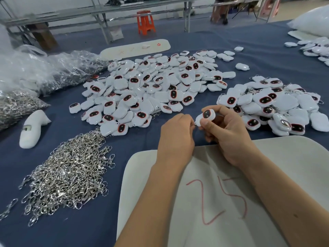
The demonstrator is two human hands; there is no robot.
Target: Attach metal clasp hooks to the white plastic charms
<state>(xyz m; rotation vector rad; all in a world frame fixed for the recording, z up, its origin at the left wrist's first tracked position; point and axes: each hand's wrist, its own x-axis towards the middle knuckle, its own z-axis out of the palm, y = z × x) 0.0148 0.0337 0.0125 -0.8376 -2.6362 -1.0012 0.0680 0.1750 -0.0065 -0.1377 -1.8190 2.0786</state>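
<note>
Centre frame, my right hand (226,129) grips a white charm (206,116); my left hand (176,134) pinches a clasp hook (193,124) against it.

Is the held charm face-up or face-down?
Face-up: the charm in the right hand shows its dark, red-rimmed oval to the camera.

A large red handwritten "25" stands on the pale sheet (267,157) at the lower right of the frame; nothing else is legible.

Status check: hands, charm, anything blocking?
Right hand holds one white charm. Left hand pinches a metal clasp hook at its corner. Nothing in the way.
</note>
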